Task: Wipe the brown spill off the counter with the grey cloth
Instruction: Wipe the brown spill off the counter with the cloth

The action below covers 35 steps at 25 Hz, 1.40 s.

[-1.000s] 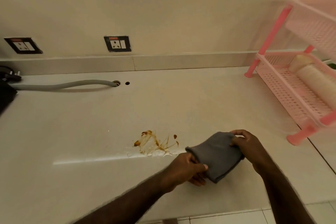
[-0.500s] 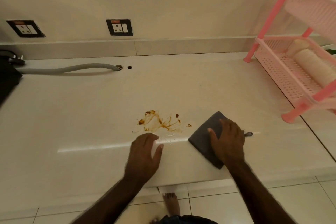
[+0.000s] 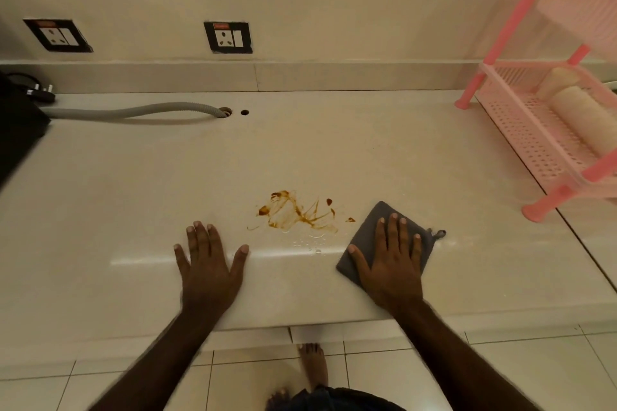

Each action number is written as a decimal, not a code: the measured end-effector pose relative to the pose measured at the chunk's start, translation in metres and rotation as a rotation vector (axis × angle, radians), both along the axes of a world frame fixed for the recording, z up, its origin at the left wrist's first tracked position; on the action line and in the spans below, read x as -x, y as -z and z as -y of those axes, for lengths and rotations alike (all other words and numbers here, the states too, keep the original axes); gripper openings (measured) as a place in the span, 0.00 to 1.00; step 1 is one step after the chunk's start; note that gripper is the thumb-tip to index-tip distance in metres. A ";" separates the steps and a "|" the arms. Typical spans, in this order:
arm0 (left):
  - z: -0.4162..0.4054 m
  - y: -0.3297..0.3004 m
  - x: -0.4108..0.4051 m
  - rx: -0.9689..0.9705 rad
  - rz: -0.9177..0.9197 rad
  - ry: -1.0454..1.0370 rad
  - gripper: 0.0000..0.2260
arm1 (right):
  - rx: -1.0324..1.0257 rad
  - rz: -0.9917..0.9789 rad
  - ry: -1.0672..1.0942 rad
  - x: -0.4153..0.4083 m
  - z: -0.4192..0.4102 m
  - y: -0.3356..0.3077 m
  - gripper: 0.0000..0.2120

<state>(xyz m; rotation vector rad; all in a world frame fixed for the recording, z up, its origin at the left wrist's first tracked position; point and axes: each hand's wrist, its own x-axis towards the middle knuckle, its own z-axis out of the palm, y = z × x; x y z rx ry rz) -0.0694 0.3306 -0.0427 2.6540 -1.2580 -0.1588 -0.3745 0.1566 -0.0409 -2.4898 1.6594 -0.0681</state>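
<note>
Bench carries everything. At the left, the left hand lies flat and open near the front edge, gripping nothing, apparently a brace. Just right of it and slightly farther back sits the brown spill, not yet wiped. Right again, the right hand presses the grey cloth flat under spread fingers, the cloth's left corner just beside the spill's edge. Wiping looks about to begin; next the cloth must slide left across the stain under steady pressure.

I see the pale counter carrying a brown spill between my two hands' fingertips, a grey cloth under my right fingers, and a pink rack far right.
</note>
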 end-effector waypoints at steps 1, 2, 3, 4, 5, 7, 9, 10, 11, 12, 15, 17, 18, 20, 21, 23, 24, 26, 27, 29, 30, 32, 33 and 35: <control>0.000 0.001 0.000 -0.006 -0.001 0.004 0.42 | 0.009 0.002 -0.044 0.010 -0.001 0.004 0.49; 0.000 0.002 0.000 -0.013 -0.005 0.009 0.43 | 0.012 0.000 -0.068 0.019 0.000 0.005 0.50; 0.001 0.001 0.000 -0.018 -0.008 0.010 0.43 | 0.014 -0.006 -0.069 0.026 0.005 0.006 0.50; 0.001 0.001 0.001 -0.021 -0.006 0.009 0.43 | 0.013 -0.016 -0.051 0.029 0.013 0.004 0.50; 0.001 0.000 0.001 -0.021 -0.001 0.006 0.43 | 0.000 -0.028 -0.022 0.025 0.022 0.000 0.50; 0.001 -0.001 0.002 -0.017 0.002 0.005 0.43 | -0.040 -0.036 0.036 0.002 0.037 -0.008 0.51; 0.002 -0.001 0.002 -0.012 0.000 0.005 0.43 | -0.055 -0.034 0.016 -0.024 0.038 -0.012 0.50; 0.002 -0.001 0.002 -0.012 0.001 0.004 0.43 | -0.045 -0.028 -0.026 -0.030 0.032 -0.009 0.50; 0.002 0.000 0.001 -0.015 0.002 0.002 0.43 | -0.031 -0.021 -0.082 -0.031 0.023 -0.006 0.50; 0.002 0.001 0.001 -0.018 0.006 0.001 0.43 | -0.016 -0.015 -0.138 -0.025 0.014 -0.002 0.49; 0.002 0.002 0.000 -0.020 0.009 -0.003 0.42 | -0.005 -0.024 -0.201 0.002 0.008 0.002 0.50; 0.002 0.003 0.000 -0.015 0.006 -0.003 0.42 | -0.006 -0.031 -0.122 -0.001 0.024 -0.004 0.50; 0.002 0.003 -0.001 -0.016 0.004 -0.004 0.42 | -0.016 -0.034 -0.077 -0.011 0.032 -0.009 0.50; 0.002 0.003 -0.001 -0.011 0.000 -0.006 0.42 | -0.043 -0.040 -0.055 -0.041 0.034 -0.016 0.50; 0.002 0.003 -0.001 -0.006 0.001 -0.007 0.42 | -0.039 -0.044 -0.091 -0.053 0.030 -0.015 0.49; 0.001 0.004 -0.001 -0.002 0.002 -0.003 0.42 | -0.022 -0.047 -0.199 -0.055 0.013 -0.010 0.49; 0.001 0.004 -0.002 0.003 0.001 -0.002 0.42 | -0.016 -0.047 -0.240 -0.046 0.005 -0.007 0.49; 0.002 0.005 -0.003 0.013 -0.004 -0.003 0.42 | -0.014 -0.034 -0.220 -0.018 -0.006 -0.002 0.49; 0.002 0.006 -0.003 0.012 -0.009 -0.003 0.42 | -0.015 -0.030 -0.168 -0.005 -0.013 -0.002 0.50; 0.002 0.007 -0.003 0.014 -0.013 -0.001 0.42 | -0.032 -0.032 -0.060 0.002 -0.031 -0.005 0.51; 0.002 0.007 -0.003 0.022 -0.011 -0.004 0.42 | -0.049 -0.034 -0.038 -0.007 -0.041 -0.006 0.52; 0.002 0.006 -0.003 0.026 -0.011 -0.007 0.42 | -0.069 -0.023 -0.051 -0.041 -0.052 -0.006 0.52; 0.002 0.006 -0.003 0.029 -0.012 -0.005 0.42 | -0.063 -0.011 -0.062 -0.061 -0.051 -0.008 0.51; 0.001 0.007 -0.003 0.037 -0.017 -0.006 0.42 | -0.078 -0.015 -0.037 -0.087 -0.034 -0.016 0.49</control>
